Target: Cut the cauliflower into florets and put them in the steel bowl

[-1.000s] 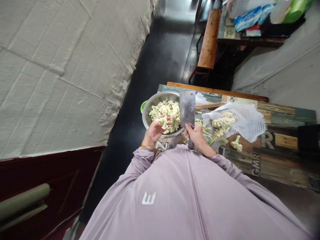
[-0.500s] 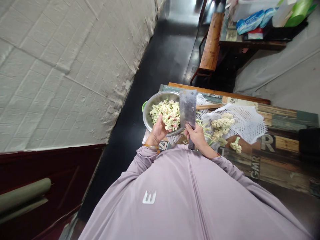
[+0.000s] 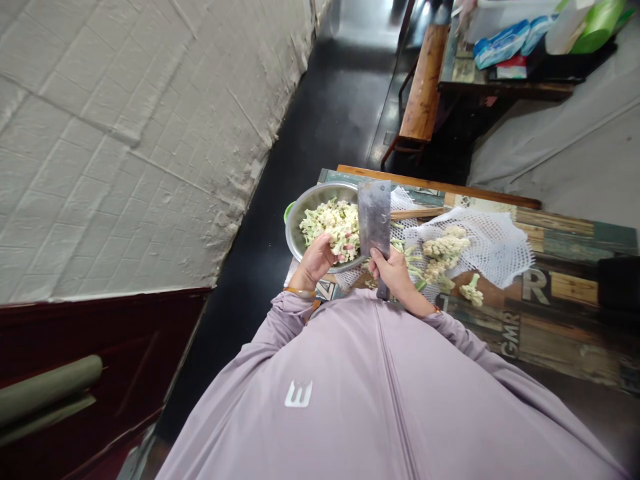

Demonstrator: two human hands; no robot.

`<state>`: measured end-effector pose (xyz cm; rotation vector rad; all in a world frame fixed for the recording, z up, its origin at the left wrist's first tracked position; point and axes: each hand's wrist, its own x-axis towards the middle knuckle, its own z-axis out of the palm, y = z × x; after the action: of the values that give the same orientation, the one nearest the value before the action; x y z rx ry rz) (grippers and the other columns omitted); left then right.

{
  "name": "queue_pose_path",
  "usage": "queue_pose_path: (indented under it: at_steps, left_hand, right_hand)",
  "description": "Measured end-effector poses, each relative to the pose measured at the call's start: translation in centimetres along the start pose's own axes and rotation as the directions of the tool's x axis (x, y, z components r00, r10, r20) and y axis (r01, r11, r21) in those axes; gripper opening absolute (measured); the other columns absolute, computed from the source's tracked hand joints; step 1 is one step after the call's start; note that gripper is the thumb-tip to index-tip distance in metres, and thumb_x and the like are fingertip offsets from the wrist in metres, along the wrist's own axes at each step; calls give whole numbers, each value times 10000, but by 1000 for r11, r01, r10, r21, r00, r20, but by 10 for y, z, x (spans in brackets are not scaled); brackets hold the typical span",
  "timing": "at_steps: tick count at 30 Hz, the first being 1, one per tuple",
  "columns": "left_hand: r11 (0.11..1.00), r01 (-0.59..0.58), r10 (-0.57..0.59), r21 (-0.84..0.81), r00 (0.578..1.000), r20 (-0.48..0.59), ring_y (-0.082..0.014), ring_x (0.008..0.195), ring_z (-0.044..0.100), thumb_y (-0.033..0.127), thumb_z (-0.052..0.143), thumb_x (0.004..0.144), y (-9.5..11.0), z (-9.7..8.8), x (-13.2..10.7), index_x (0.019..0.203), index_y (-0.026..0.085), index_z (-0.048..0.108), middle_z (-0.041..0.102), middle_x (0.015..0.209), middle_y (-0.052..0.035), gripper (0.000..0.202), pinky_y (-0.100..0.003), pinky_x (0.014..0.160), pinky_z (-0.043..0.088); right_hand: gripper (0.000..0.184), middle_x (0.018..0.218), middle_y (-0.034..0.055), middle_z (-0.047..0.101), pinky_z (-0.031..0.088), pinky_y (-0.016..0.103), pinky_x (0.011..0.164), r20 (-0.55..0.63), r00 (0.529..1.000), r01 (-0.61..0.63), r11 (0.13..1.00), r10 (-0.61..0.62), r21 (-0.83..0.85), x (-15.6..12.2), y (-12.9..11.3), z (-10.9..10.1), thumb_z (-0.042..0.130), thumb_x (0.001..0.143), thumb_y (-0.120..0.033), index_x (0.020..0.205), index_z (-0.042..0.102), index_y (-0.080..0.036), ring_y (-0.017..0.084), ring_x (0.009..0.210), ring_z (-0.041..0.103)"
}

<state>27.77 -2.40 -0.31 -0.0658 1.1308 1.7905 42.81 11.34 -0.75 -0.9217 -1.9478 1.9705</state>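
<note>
My left hand (image 3: 319, 257) is at the near rim of a metal bowl (image 3: 295, 233), palm turned up, its fingers curled round a cauliflower floret (image 3: 346, 248). That piece blends into the pile of cut cauliflower (image 3: 327, 217) in the bowl, so its outline is hard to make out. In my right hand (image 3: 391, 270) a cleaver (image 3: 375, 213) stands upright by its dark handle, the broad blade covering the bowl's right edge. Larger cauliflower pieces (image 3: 447, 245) lie right of that hand, and a single floret (image 3: 472, 291) rests on the patterned table (image 3: 560, 320).
White foam netting (image 3: 500, 247) spreads under and beside the cauliflower. Wooden chopsticks (image 3: 417, 213) lie behind the cleaver. A wooden bench (image 3: 425, 87) and another table (image 3: 465, 70) with packets stand farther off. A pale wall (image 3: 125, 147) rises on the left.
My left hand has shifted slightly, its thumb lower and nearer the fingers. The cleaver has moved a touch left in my right hand. The bowl stays put.
</note>
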Motion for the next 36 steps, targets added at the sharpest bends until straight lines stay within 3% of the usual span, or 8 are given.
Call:
queue_pose_path:
  at_steps: [6, 12, 14, 18, 23, 29, 32, 36]
  left_hand:
    - [997, -69, 72, 19, 983, -169, -177, 892, 688, 318, 646, 864, 4, -17, 18, 1226, 223, 577, 678, 1119, -73, 380, -271, 709, 560]
    - [991, -7, 73, 135, 869, -489, -127, 791, 644, 239, 657, 831, -2, -40, 40, 1225, 265, 550, 646, 1011, -40, 409, -233, 677, 512]
    - [989, 14, 61, 148, 869, -492, -123, 736, 649, 255, 654, 833, -6, -42, 43, 1131, 221, 567, 643, 917, -32, 312, -239, 670, 510]
    - [974, 92, -3, 205, 917, -398, -125, 670, 662, 291, 669, 829, -15, -32, 48, 979, 160, 582, 665, 829, -42, 217, -243, 642, 512]
    - [943, 129, -44, 305, 962, -271, -117, 644, 661, 277, 658, 832, -33, 4, 71, 980, 148, 598, 687, 789, -33, 206, -216, 598, 506]
    - [878, 195, -200, 437, 979, -35, -120, 668, 666, 287, 660, 846, -78, 76, 114, 1006, 147, 613, 696, 826, -56, 217, -217, 599, 510]
    - [836, 238, -286, 494, 958, 23, -128, 668, 662, 316, 690, 830, -107, 110, 135, 980, 147, 608, 691, 829, -70, 240, -230, 607, 509]
    - [740, 239, -326, 629, 945, 25, -123, 646, 633, 328, 684, 815, -149, 147, 159, 962, 149, 601, 663, 814, -55, 246, -238, 608, 489]
  right_hand:
    - [434, 557, -27, 619, 404, 219, 427, -21, 1000, -14, 1000, 14, -14, -1, 1, -2, 571, 882, -634, 770, 519, -218, 101, 408, 517]
    - [441, 544, -25, 612, 392, 230, 407, -144, 986, -78, 997, 81, 23, -7, 15, -21, 601, 846, -641, 750, 523, -218, 104, 393, 504]
    - [444, 534, -27, 608, 393, 236, 411, -200, 974, -101, 994, 109, 48, -11, 24, -31, 614, 830, -645, 740, 522, -220, 110, 396, 508]
    - [443, 541, -11, 616, 404, 257, 432, -350, 924, -134, 988, 154, 79, -23, 46, -54, 622, 824, -632, 685, 529, -221, 120, 411, 507]
    - [433, 534, -16, 594, 384, 253, 410, -604, 766, -90, 968, 218, 235, -35, 72, -94, 641, 811, -620, 672, 532, -225, 110, 399, 476]
    - [385, 495, -57, 561, 339, 203, 374, -776, 528, 33, 905, 345, 425, -51, 94, -159, 694, 756, -558, 735, 520, -215, 76, 369, 437]
    - [375, 499, -54, 566, 353, 192, 377, -789, 480, 46, 887, 384, 460, -63, 102, -179, 697, 754, -537, 718, 516, -210, 67, 370, 443]
    - [378, 500, -47, 576, 355, 182, 372, -769, 474, 16, 869, 429, 495, -77, 111, -187, 694, 761, -538, 701, 534, -201, 62, 365, 452]
